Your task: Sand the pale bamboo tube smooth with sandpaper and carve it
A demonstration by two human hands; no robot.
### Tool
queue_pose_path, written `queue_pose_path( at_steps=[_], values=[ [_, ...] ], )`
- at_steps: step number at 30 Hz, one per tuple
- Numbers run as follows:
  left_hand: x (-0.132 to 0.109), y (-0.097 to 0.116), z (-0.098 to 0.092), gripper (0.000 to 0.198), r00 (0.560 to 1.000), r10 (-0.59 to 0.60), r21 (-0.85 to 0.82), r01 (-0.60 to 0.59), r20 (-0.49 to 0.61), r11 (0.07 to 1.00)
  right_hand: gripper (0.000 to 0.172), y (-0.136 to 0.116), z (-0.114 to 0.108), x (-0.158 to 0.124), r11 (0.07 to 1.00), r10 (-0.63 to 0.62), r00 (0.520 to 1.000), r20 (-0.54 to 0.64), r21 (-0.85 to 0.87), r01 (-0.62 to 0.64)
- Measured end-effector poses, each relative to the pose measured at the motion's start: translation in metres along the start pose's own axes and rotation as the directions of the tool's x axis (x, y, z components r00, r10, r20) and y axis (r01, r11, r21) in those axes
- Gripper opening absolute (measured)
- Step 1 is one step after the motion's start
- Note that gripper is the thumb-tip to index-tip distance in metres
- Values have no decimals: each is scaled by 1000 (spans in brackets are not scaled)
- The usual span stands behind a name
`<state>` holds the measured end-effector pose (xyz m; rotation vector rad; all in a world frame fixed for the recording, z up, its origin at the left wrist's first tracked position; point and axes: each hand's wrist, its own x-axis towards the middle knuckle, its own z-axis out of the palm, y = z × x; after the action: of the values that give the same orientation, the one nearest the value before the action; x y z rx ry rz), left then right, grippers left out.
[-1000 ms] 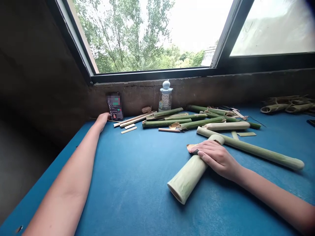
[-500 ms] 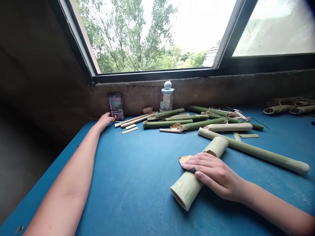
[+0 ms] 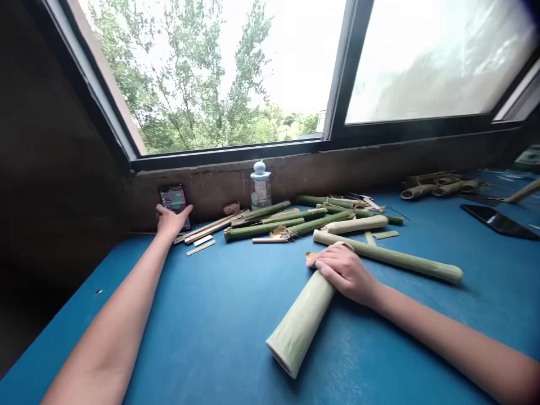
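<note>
My left hand (image 3: 171,220) reaches across the blue tabletop, its fingers spread against the lower edge of a smartphone (image 3: 174,201) propped on the concrete wall. My right hand (image 3: 343,271) lies curled over the far part of a thick peeled bamboo tube (image 3: 299,326). A small tan scrap (image 3: 313,257), perhaps sandpaper, pokes out from under those fingers. Beyond that hand, a long green-skinned bamboo stalk (image 3: 388,256) lies crossing behind the tube's far end, which my hand mostly hides.
Several cut green bamboo lengths and pale strips (image 3: 287,224) lie heaped by the wall, with a capped glass bottle (image 3: 260,187) behind them. Bamboo pieces (image 3: 439,185) and a dark slab (image 3: 500,221) lie at right. The blue table (image 3: 202,320) ends at the left.
My right hand slid down the tube, then back toward its far end. My left hand moved onto the phone's lower edge. The whole view swung left and tilted.
</note>
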<state>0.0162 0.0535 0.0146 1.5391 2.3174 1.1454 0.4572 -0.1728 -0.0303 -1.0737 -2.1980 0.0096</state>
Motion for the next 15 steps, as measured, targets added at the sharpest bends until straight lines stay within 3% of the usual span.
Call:
queue_pose_path(
  at_steps=[4,10,12,15],
  values=[
    [-2,10,5,95,997,-50,3,51,-53,999,37,-5,-2,3,1000,-16,999,44,19,15],
    [-3,12,-2,107,994,-100,-8,100,45,995,39,4,-7,4,998,-51,994,91,30,49],
    [-5,18,-11,111,993,-119,-32,120,26,992,37,6,-11,4,996,-84,990,118,44,79],
    [-30,37,-40,87,999,52,-99,-53,-11,994,37,8,-18,3,990,-135,977,163,70,125]
  ],
)
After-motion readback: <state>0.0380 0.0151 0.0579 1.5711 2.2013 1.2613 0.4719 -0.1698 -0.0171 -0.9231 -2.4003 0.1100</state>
